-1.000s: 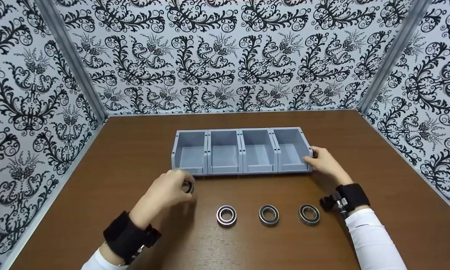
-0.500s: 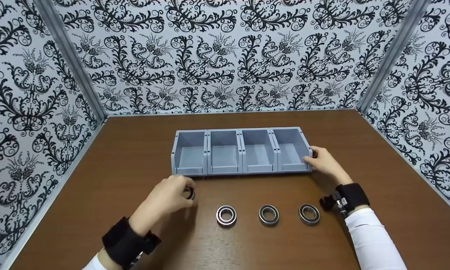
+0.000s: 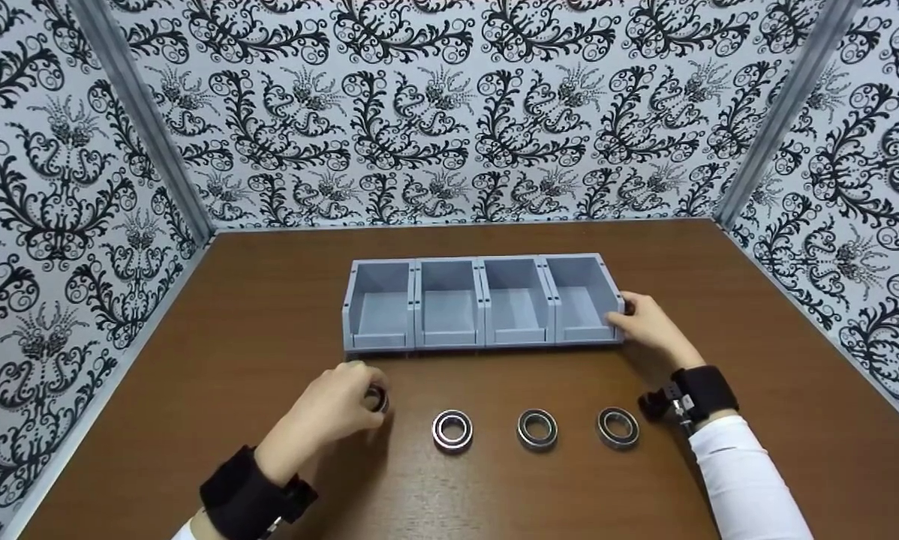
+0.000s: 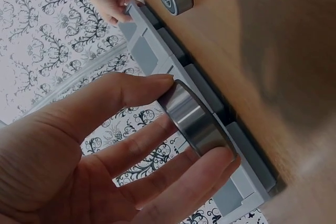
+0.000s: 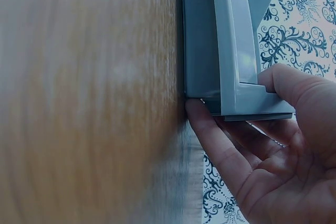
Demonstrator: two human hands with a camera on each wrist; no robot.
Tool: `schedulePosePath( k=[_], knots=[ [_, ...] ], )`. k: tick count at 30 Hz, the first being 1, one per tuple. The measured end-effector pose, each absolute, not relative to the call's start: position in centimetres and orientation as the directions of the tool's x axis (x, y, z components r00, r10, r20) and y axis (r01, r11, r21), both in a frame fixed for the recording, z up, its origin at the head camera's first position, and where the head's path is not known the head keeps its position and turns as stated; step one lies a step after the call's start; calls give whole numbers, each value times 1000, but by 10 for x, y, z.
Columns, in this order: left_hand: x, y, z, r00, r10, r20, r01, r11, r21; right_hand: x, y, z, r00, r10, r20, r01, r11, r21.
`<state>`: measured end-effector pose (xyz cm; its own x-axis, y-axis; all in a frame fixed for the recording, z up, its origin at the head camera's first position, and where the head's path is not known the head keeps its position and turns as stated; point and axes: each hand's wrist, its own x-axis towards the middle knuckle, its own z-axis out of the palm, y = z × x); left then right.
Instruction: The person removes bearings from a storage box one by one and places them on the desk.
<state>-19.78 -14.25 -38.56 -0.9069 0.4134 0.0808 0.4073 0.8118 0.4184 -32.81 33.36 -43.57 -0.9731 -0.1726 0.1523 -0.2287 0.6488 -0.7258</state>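
Note:
My left hand pinches a ball bearing by its outer rim between thumb and fingers, in front of the leftmost bin. In the left wrist view the bearing's shiny steel edge faces the camera. My right hand grips the right side wall of a row of joined grey bins. Seen from the right wrist, the thumb lies inside the end bin and the fingers are outside and under its edge. The bins have low fronts, and no parts show inside them.
Three more bearings lie spaced in a row on the brown table: a left one, a middle one and a right one. Patterned walls stand behind and on both sides.
My left hand has moved slightly toward me, away from the leftmost bin's front, still holding the bearing. The right hand, the bins and the three bearings stay where they were.

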Motion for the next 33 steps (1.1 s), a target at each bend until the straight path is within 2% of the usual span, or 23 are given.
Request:
schedulePosePath(
  k=[33],
  knots=[
    [-183,-149,-417,-884,458,99,452,777,439,-327,335,-436,-971,-188,149,-235,632,-739]
  ],
)
